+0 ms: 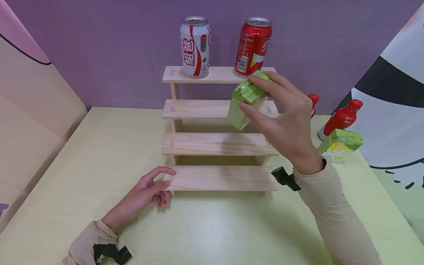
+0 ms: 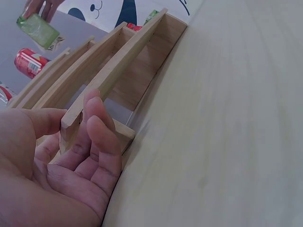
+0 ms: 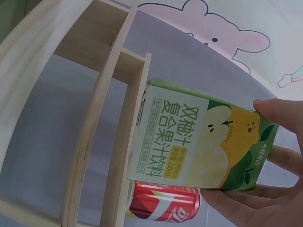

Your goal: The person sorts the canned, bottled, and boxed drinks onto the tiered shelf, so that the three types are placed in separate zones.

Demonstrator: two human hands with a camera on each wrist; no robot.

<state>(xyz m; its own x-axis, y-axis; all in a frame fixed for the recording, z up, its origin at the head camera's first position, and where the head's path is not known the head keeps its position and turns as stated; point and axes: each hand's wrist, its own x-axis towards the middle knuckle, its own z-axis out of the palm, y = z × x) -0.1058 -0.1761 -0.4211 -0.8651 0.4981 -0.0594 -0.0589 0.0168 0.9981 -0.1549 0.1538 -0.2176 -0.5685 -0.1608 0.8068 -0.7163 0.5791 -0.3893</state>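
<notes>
In the head view my right hand (image 1: 288, 114) pinches a green juice carton (image 1: 246, 97) between thumb and fingers. The carton is tilted in the air in front of the upper steps of a wooden tiered shelf (image 1: 220, 143). Its printed front with yellow fruit faces the right wrist camera (image 3: 199, 137). My left hand (image 1: 142, 193) grips the left end of the shelf's lowest step, fingers curled about the board's end in the left wrist view (image 2: 71, 165). On the top step stand a white can (image 1: 195, 48) at the left and a red can (image 1: 253, 48) at the right.
Right of the shelf, another green carton (image 1: 344, 141) rests on the table (image 1: 82, 176). Behind it is a red-capped bottle (image 1: 341, 119), and a second red cap (image 1: 313, 98) shows partly behind my right hand. A purple wall (image 1: 116, 55) stands behind the shelf.
</notes>
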